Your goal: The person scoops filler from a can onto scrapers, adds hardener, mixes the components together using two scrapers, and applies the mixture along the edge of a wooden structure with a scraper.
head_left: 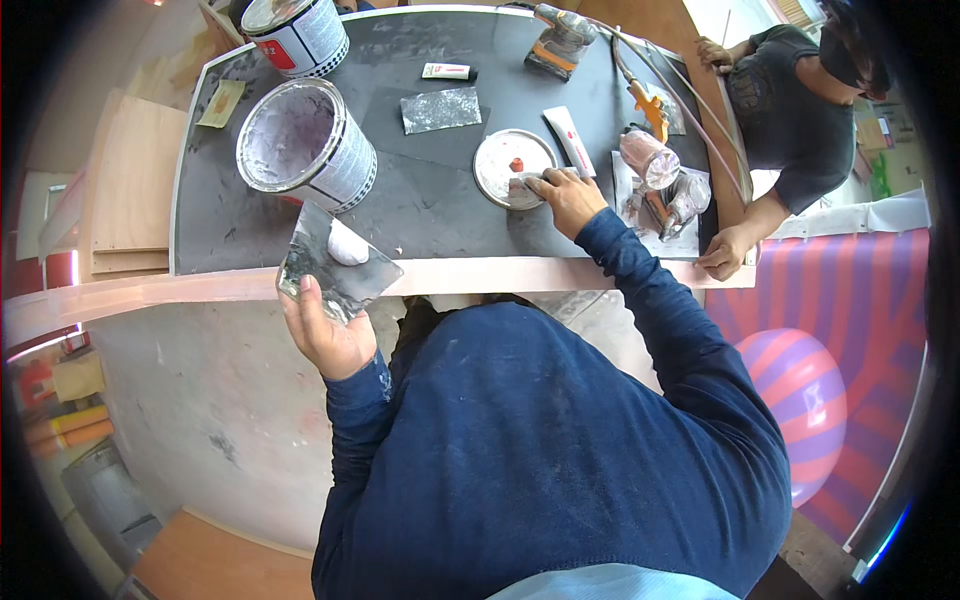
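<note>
My left hand [327, 325] grips a dark, smeared flat plate [345, 282] by its near edge, in front of the table. A pale lump of putty [347, 244] sits on it. My right hand [570, 202] is closed over the right side of a round white lid [497, 165] on the table, pinching a thin, flat scraper [530, 182], partly hidden by the fingers. A small red-orange dab of paste [516, 164] lies on the lid. A white tube [569, 141] rests just beyond my right hand. An opened tin [345, 165], smeared inside with pale putty, stands beyond my left hand.
Farther back are another tin [310, 45], a small tube [449, 72], a grey abrasive sheet [441, 110] and a sander [560, 42]. At right lie a spray gun [652, 150] and hoses. A co-worker's hand [726, 252] rests on the table's right corner. A striped balloon [800, 410] is below.
</note>
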`<state>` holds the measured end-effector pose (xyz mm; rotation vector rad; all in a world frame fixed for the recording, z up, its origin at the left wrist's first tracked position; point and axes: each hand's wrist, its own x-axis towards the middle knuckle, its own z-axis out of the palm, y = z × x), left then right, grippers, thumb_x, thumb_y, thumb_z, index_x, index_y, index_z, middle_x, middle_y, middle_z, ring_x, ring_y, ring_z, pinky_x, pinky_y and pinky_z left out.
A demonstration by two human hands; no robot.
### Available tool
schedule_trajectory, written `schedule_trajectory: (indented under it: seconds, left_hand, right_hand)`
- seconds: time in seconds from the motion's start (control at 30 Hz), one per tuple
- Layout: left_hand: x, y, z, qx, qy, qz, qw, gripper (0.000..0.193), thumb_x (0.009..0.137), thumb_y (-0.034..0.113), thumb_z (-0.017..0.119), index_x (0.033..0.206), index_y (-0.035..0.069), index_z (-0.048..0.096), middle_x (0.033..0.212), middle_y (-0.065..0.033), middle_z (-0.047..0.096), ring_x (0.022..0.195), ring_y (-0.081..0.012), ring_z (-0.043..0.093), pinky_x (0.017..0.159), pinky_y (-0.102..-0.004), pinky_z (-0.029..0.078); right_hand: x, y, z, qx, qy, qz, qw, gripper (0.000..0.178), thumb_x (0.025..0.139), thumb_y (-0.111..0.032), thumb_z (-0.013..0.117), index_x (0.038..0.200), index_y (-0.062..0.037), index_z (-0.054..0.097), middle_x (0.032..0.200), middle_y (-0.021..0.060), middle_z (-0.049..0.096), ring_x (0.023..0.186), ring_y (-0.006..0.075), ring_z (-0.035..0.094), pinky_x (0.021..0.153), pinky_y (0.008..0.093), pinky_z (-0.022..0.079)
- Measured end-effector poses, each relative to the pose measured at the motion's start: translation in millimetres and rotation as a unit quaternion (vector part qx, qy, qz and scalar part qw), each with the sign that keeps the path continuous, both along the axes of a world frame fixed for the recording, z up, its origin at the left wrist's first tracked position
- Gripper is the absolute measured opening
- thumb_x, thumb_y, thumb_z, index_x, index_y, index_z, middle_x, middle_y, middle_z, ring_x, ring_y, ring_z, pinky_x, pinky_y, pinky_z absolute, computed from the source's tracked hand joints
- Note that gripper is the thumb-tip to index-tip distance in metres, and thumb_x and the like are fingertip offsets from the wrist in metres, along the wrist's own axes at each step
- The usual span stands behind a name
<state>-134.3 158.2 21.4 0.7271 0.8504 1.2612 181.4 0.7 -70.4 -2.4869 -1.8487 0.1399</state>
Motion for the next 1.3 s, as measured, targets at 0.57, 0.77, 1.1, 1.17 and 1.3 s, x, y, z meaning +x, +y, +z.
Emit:
schedule_trajectory:
  seconds: [0.57, 0.77, 1.1, 1.17, 1.3]
  left_hand:
    - [3.9, 6.3, -0.6, -0.007, -0.036, -0.063, 0.997, 0.042, 0.096, 0.014, 0.056, 0.133, -0.004, 0.047, 0.127, -0.0155, 0.057, 0.117, -0.0270, 0.056, 0.100, -0.0407, 0.046]
    - [3.3, 10.4, -2.2, -0.014, -0.092, -0.098, 0.991, 0.040, 0.098, 0.019, 0.053, 0.132, -0.001, 0.049, 0.127, -0.0152, 0.057, 0.118, -0.0280, 0.056, 0.102, -0.0431, 0.045]
    - [6.9, 16.9, -5.0, -0.077, -0.133, -0.159, 0.975, 0.040, 0.098, 0.017, 0.054, 0.134, -0.001, 0.047, 0.129, -0.0148, 0.057, 0.120, -0.0280, 0.056, 0.101, -0.0443, 0.046]
    - [9.1, 17.8, -4.8, -0.070, -0.123, -0.167, 0.976, 0.042, 0.099, 0.020, 0.053, 0.134, -0.002, 0.046, 0.130, -0.0157, 0.056, 0.121, -0.0286, 0.055, 0.100, -0.0448, 0.046]
    - [6.2, 18.5, -4.8, -0.077, -0.119, -0.158, 0.977, 0.040, 0.097, 0.014, 0.055, 0.133, -0.002, 0.047, 0.129, -0.0151, 0.057, 0.119, -0.0278, 0.057, 0.099, -0.0443, 0.048]
  right_hand:
    - [-21.5, 30.4, 43.5, -0.144, 0.047, -0.055, 0.987, 0.040, 0.086, -0.003, 0.052, 0.124, -0.0128, 0.064, 0.117, 0.0088, 0.065, 0.108, 0.0274, 0.063, 0.086, 0.0445, 0.051]
    - [3.0, 10.7, 53.6, 0.038, 0.446, -0.152, 0.881, 0.042, 0.090, -0.003, 0.054, 0.131, -0.0023, 0.058, 0.101, 0.0120, 0.070, 0.089, 0.0235, 0.070, 0.077, 0.0372, 0.057]
    - [14.9, -5.7, 36.1, 0.083, 0.333, -0.087, 0.935, 0.039, 0.088, -0.002, 0.053, 0.126, -0.0002, 0.061, 0.112, 0.0202, 0.068, 0.098, 0.0299, 0.069, 0.090, 0.0374, 0.053]
    - [16.2, -7.2, 25.7, 0.083, 0.250, -0.092, 0.960, 0.037, 0.086, 0.000, 0.052, 0.120, -0.0010, 0.065, 0.106, 0.0246, 0.067, 0.100, 0.0378, 0.066, 0.090, 0.0402, 0.051]
    - [-10.4, 9.7, 40.7, -0.028, 0.189, -0.079, 0.978, 0.038, 0.084, 0.001, 0.050, 0.118, -0.0047, 0.065, 0.107, 0.0209, 0.066, 0.095, 0.0398, 0.065, 0.086, 0.0432, 0.053]
